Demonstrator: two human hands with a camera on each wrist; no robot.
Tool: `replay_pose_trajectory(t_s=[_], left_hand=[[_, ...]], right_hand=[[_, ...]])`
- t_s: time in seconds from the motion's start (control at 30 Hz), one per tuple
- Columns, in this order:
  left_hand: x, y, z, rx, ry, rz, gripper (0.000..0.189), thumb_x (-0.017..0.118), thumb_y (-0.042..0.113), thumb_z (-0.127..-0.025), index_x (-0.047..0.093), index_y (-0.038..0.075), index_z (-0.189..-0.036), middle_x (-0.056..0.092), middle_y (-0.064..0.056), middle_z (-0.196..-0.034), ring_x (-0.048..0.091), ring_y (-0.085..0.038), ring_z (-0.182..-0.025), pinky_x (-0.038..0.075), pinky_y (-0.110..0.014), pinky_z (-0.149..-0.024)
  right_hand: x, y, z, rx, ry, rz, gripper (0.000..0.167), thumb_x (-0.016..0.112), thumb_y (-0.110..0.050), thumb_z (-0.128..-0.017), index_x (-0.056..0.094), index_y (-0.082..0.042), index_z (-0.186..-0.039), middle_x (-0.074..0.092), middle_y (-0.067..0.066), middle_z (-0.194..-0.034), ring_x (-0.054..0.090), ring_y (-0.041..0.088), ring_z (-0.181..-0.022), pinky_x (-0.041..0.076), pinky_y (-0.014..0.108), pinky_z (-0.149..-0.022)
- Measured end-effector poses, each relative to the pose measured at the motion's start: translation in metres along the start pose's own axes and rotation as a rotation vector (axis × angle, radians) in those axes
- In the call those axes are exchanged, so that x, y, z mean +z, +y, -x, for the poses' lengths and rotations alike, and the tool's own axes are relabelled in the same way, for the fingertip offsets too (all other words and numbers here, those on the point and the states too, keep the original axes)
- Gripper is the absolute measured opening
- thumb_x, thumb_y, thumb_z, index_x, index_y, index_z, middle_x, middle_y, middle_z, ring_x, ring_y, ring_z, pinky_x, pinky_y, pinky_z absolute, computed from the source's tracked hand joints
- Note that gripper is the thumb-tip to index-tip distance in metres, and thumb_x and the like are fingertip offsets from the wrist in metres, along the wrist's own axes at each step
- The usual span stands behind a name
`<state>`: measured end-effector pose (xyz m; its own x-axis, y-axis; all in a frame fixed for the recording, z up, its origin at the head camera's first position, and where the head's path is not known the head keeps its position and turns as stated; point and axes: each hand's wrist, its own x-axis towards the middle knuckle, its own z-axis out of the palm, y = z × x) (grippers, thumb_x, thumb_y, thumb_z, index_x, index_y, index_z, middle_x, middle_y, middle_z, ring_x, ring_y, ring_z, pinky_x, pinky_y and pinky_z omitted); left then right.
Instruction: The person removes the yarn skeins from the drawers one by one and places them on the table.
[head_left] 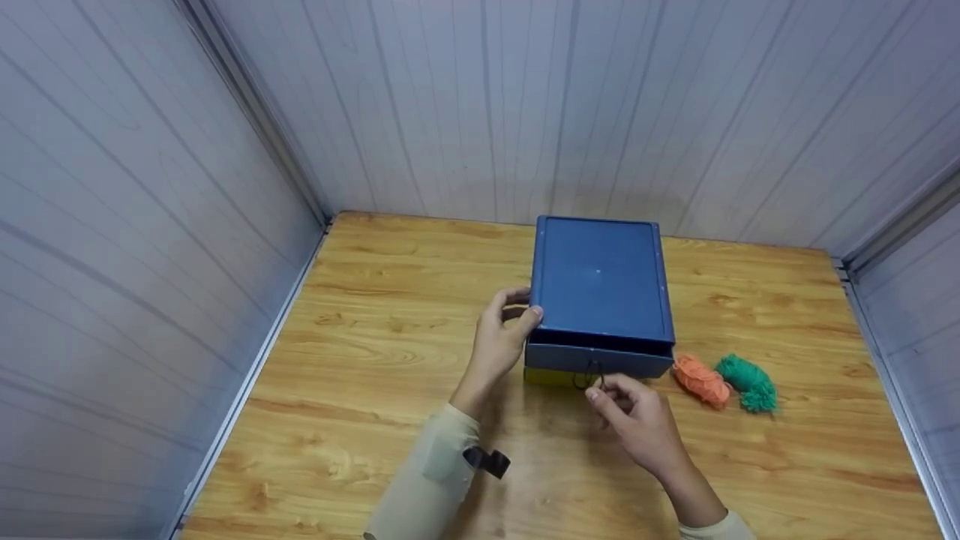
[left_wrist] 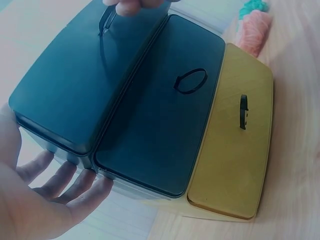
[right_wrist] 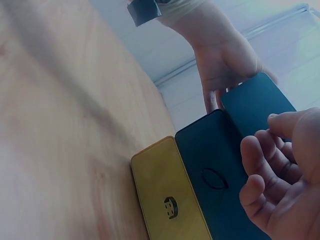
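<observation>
- Left hand (head_left: 496,339): fingers grip rectangular blue-and-yellow plastic drawer cabinet (head_left: 600,281), before far edge of bench (head_left: 375,337).
- Right hand (head_left: 643,427): fingers pinch black loop pull (left_wrist: 104,21) on blue top drawer (head_left: 559,355).

No text, labels, brands, numbers or signs legible in head or wrist views

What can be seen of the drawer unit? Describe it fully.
The drawer unit stands upright on the wooden table and looks plastic, with a flat blue top. Of its three drawers, two are blue and the lowest yellow, each with a dark handle. The top drawer is partly pulled out. The left hand touches the unit's left side; the right hand pinches the top handle.
</observation>
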<state>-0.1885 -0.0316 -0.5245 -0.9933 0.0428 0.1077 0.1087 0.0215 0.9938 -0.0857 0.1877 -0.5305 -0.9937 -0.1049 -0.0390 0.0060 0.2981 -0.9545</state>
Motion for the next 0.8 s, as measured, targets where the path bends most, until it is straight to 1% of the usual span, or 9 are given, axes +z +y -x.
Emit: replay_pose_trajectory(t_s=[0.13, 0.27, 0.5, 0.6, 0.7, 0.8], left_hand=[[-0.001, 0.0, 0.0, 0.007, 0.0, -0.003, 0.037, 0.069, 0.017, -0.094, 0.064, 0.005, -0.129, 0.066, -0.015, -0.124, 0.065, -0.028, -0.109, 0.056, -0.039, -0.094], [-0.001, 0.001, 0.001, 0.003, 0.0, -0.016, 0.039, 0.069, 0.019, -0.094, 0.064, 0.006, -0.13, 0.066, -0.014, -0.125, 0.065, -0.029, -0.11, 0.055, -0.041, -0.095], [-0.001, 0.001, 0.002, 0.0, -0.013, -0.007, 0.039, 0.069, 0.02, -0.095, 0.063, 0.005, -0.131, 0.065, -0.014, -0.127, 0.063, -0.035, -0.114, 0.055, -0.038, -0.093], [0.0, 0.001, 0.002, -0.001, -0.015, -0.001, 0.04, 0.069, 0.02, -0.095, 0.063, 0.005, -0.131, 0.065, -0.015, -0.127, 0.063, -0.034, -0.114, 0.055, -0.038, -0.093], [0.0, 0.001, 0.002, 0.0, -0.01, -0.002, 0.04, 0.069, 0.02, -0.095, 0.063, 0.005, -0.131, 0.065, -0.015, -0.128, 0.063, -0.035, -0.115, 0.055, -0.04, -0.095], [-0.001, 0.001, 0.002, -0.001, -0.005, -0.002, 0.04, 0.069, 0.02, -0.095, 0.063, 0.005, -0.131, 0.065, -0.015, -0.128, 0.063, -0.036, -0.115, 0.054, -0.043, -0.096]], right_hand=[[0.001, 0.001, -0.005, -0.008, 0.009, -0.011, 0.015, 0.069, -0.022, -0.099, 0.072, -0.008, -0.096, 0.066, 0.007, -0.081, 0.067, 0.02, -0.065, 0.058, 0.032, -0.061], [0.001, 0.003, -0.009, -0.028, 0.03, -0.014, 0.011, 0.069, -0.02, -0.099, 0.071, -0.011, -0.094, 0.065, 0.007, -0.078, 0.066, 0.022, -0.065, 0.057, 0.031, -0.06], [0.004, 0.006, -0.015, -0.051, 0.067, -0.021, 0.009, 0.069, -0.021, -0.099, 0.072, -0.014, -0.095, 0.066, 0.005, -0.079, 0.066, 0.03, -0.065, 0.055, 0.03, -0.057], [0.004, 0.008, -0.017, -0.058, 0.08, -0.01, 0.01, 0.069, -0.022, -0.099, 0.073, -0.013, -0.095, 0.066, 0.005, -0.078, 0.066, 0.031, -0.064, 0.054, 0.029, -0.056], [0.005, 0.008, -0.018, -0.064, 0.081, -0.012, 0.011, 0.069, -0.021, -0.099, 0.073, -0.011, -0.098, 0.067, 0.005, -0.079, 0.066, 0.03, -0.064, 0.055, 0.03, -0.057], [0.005, 0.008, -0.018, -0.063, 0.08, -0.024, 0.016, 0.071, -0.021, -0.098, 0.074, -0.007, -0.104, 0.07, 0.007, -0.084, 0.067, 0.026, -0.065, 0.057, 0.031, -0.058]])
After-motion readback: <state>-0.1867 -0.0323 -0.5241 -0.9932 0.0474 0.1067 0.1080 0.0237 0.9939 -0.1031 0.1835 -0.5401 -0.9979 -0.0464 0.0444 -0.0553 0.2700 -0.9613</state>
